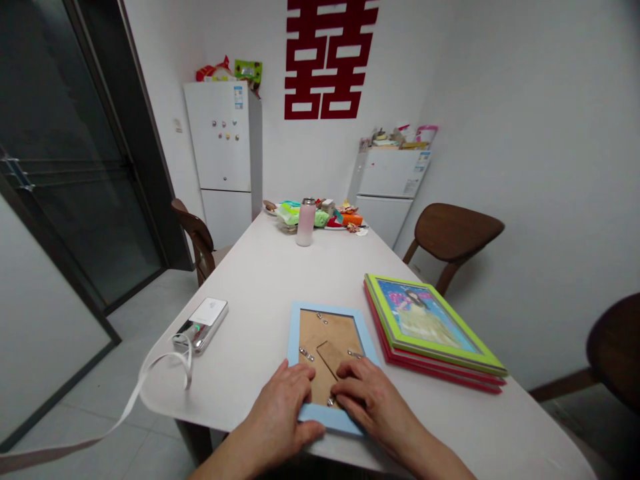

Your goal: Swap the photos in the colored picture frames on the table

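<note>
A light blue picture frame (295, 333) lies face down at the table's near edge, its brown backing board (337, 330) showing. Small metal clips (306, 354) sit along the sides of the board, and a stand flap is outlined in its middle. My left hand (283, 403) grips the frame's lower left corner, thumb along the bottom edge and fingers over the left side. Curled over the lower right part of the backing is my right hand (370, 397), its fingertips at the bottom clip (331, 401). That hand partly covers the flap and the frame's right side.
Right of the frame are stacked picture frames (435, 320), a green one with a picture of a figure in a dress on top. A power bank (203, 325) with a white cable lies left. A pink bottle (306, 223) and snack packets (345, 217) stand farther back. Chairs (457, 231) flank the table.
</note>
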{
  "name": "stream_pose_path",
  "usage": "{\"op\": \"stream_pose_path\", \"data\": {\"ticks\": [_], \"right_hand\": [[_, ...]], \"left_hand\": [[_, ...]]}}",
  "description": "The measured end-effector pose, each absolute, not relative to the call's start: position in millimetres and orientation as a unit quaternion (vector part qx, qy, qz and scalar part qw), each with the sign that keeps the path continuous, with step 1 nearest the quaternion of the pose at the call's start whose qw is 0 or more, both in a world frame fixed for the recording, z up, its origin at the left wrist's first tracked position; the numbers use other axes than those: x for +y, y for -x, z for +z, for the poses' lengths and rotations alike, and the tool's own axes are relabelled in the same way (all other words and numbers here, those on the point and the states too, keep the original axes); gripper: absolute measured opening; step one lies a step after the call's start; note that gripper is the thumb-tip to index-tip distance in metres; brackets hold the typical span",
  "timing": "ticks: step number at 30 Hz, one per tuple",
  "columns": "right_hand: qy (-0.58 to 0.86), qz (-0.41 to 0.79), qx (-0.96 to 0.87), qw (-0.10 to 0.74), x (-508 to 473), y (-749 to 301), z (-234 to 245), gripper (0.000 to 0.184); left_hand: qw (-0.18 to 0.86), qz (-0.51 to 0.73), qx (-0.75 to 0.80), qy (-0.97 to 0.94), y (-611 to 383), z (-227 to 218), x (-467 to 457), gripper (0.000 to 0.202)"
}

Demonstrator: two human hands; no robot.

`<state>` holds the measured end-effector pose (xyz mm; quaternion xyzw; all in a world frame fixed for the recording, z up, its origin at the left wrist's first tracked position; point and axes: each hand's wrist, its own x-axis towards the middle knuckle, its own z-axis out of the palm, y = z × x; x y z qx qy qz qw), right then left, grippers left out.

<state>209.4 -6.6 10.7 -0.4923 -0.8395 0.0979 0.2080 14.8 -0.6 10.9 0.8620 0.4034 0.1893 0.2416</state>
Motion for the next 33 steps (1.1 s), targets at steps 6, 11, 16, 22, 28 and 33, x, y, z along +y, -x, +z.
{"op": "stream_pose_path", "data": {"ticks": [6, 11, 16, 22, 28, 33], "right_hand": [[0.459, 0.105, -0.859, 0.202, -12.4, -198.4, 14.4, 0.02], [0.432, 0.112, -0.874, 0.192, -21.6, -204.6, 19.8, 0.024], [0.447, 0.121, -0.863, 0.203, -15.9, -201.9, 19.7, 0.025], [0.536, 0.093, -0.811, 0.217, 23.6, -177.5, 10.8, 0.022], [0.547, 0.073, -0.814, 0.181, 49.8, -157.5, 5.4, 0.02], [0.54, 0.076, -0.82, 0.171, 47.9, -155.3, 5.6, 0.021]], "left_hand": [[0.246, 0.186, 0.399, -0.863, -14.5, 13.9, -1.0, 0.029], [0.247, 0.178, 0.399, -0.865, -13.0, 12.9, -0.4, 0.029], [0.25, 0.182, 0.396, -0.864, -12.6, 9.9, 1.2, 0.03], [0.247, 0.186, 0.392, -0.867, -12.9, 7.4, 0.0, 0.03], [0.237, 0.201, 0.399, -0.863, -13.2, 7.7, -0.8, 0.029], [0.242, 0.195, 0.4, -0.862, -13.2, 8.1, 0.7, 0.03]]}}
